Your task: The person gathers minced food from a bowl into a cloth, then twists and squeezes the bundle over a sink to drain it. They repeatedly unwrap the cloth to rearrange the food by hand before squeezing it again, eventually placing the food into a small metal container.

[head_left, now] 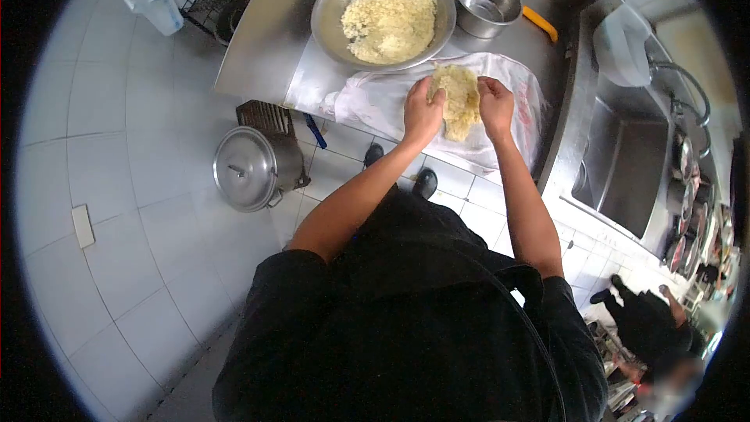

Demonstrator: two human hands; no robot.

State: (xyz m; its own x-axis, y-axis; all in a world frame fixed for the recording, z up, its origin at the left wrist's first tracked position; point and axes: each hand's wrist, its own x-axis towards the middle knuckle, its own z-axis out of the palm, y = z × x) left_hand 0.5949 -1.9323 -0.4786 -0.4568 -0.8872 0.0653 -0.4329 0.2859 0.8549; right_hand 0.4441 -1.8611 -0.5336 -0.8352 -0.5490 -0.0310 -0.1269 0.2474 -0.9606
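My left hand (pixel 423 112) and my right hand (pixel 495 107) are both closed on a flat, yellowish, crumb-coated piece of food (pixel 458 101), one at each side. Under it a white cloth or bag (pixel 367 101) with faint red marks is spread at the front of the steel counter (pixel 269 39). Just beyond the hands stands a wide steel bowl (pixel 326 27) of pale yellow crumbs (pixel 388 19). Right of the bowl is a small steel pot (pixel 486 6). An orange handle (pixel 541 23) sticks out beside the pot.
A steel sink (pixel 625 164) with a tap (pixel 687 82) and a translucent plastic tub (pixel 621 45) is at the right. On the tiled floor at the left stands a lidded steel stockpot (pixel 246 168). Another person (pixel 644 324) in dark clothes is at the lower right.
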